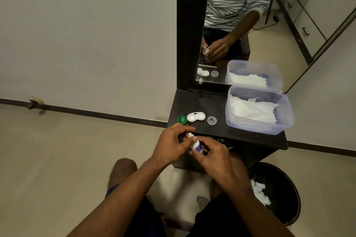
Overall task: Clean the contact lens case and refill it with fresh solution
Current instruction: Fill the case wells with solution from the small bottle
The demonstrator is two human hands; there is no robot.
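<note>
Contact lens case (196, 117) lies open near the tabletop's (221, 106) front edge, ready for filling, while my right hand (215, 157) grips the solution bottle (196, 145) and my left hand (171, 143) pinches its nozzle.

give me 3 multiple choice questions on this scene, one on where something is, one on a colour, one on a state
1. Where is the white lens case?
A. in the bin
B. on the dark shelf, between the two loose caps
C. inside the plastic tub

2. What colour is the cap left of the case?
A. green
B. red
C. yellow

3. What is the state of the solution bottle?
A. standing alone on the shelf
B. lying in the tub
C. held in both hands

Answers:
1 B: the case lies open on the shelf, a cap on each side.
2 A: the cap is plainly green.
3 C: the left hand and right hand both grip it, left fingers by its tip.
</note>
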